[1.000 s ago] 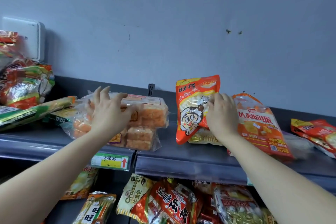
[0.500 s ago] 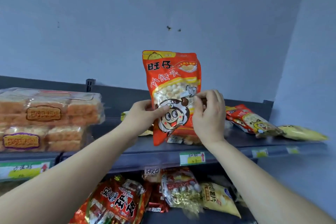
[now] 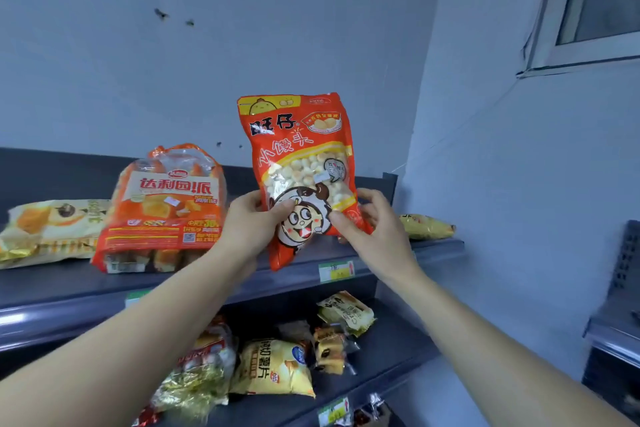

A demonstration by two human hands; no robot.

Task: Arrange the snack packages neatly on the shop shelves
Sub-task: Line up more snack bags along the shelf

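Upper shelf [image 3: 62, 291], read left to right. A pale yellow packet [image 3: 52, 232] lay flat at the far left, touching an orange cake pack [image 3: 162, 211] that stood propped with its printed face outward, presumably so a shopper could read it. Just beside it the left hand [image 3: 252, 225] gripped the red snack bag [image 3: 301, 163] at its lower left edge, thumb across the front and fingers curled behind. The right hand [image 3: 367, 225] pinched the lower right edge likewise, thumb in front, fingers wrapped behind. The bag was thus held upright and face outward over the shelf's front edge, between the cake pack and a small yellow packet [image 3: 427, 226] lying at the right end. Whether its bottom corner touched the shelf could not be told. The low two-handed hold probably served to keep the soft pouch square for standing it in that gap.
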